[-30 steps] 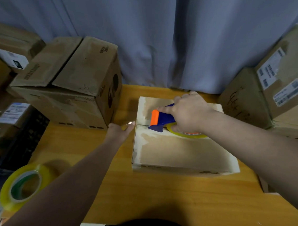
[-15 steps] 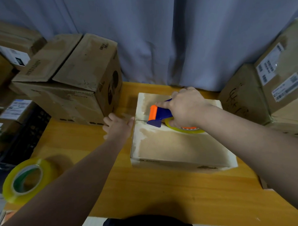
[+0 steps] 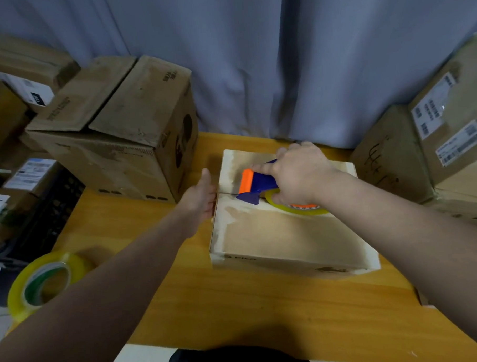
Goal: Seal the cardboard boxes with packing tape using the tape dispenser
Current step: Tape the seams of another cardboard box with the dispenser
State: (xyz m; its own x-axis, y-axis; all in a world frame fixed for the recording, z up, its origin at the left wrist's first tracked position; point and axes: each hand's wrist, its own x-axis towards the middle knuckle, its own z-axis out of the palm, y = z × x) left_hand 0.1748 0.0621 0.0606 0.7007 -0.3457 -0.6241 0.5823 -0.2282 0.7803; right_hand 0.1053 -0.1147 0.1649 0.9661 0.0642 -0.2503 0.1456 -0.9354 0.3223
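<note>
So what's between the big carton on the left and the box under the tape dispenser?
The left hand, flat against the left side of the small box, above a strip of wooden table; head view.

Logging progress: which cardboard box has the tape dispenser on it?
The flat pale box in the middle, not the brown ones around it: the right hand holds the orange-and-blue tape dispenser on its seam, the left hand touches its side.

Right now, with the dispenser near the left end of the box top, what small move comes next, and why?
Probably draw the tape dispenser rightward along the seam. The right hand grips it at the seam's left end on the flat box, and the left hand presses flat against the box's left side there, steadying it.
</note>
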